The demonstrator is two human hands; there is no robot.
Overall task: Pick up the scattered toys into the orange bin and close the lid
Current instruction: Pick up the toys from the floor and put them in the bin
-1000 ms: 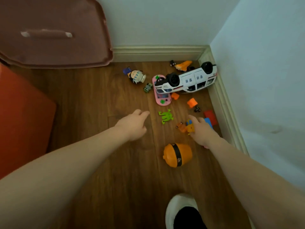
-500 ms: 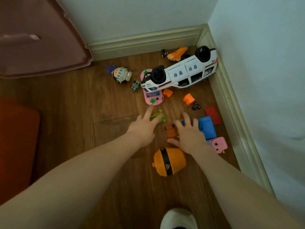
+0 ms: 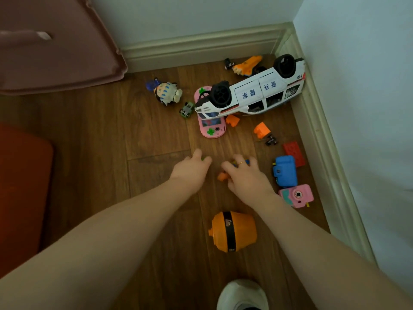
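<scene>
My left hand [image 3: 191, 171] is curled over the small green frog toy [image 3: 203, 158] on the wooden floor; only a sliver of green shows at the fingertips. Beside it my right hand [image 3: 245, 175] closes on a small orange and blue toy [image 3: 222, 176]. Further back lie an overturned white police car [image 3: 257, 92], a pink game console [image 3: 211, 126], a doll figure [image 3: 167, 93], orange blocks [image 3: 261, 130], a blue camera [image 3: 285, 171], a pink camera [image 3: 296, 195] and an orange egg toy [image 3: 232, 231]. The orange bin [image 3: 20, 186] is at the left edge.
A pinkish lid [image 3: 55, 41] with a handle leans at the upper left. White baseboards [image 3: 321, 142] and walls close off the corner at the back and right. A red brick [image 3: 293, 152], tiny cars [image 3: 186, 109] and an orange shuttle [image 3: 248, 64] lie about. My white shoe [image 3: 242, 294] is at the bottom.
Both hands have closed: the left, earlier spread over the green frog, now curls around it, and the right fingers have curled onto the small orange and blue toy.
</scene>
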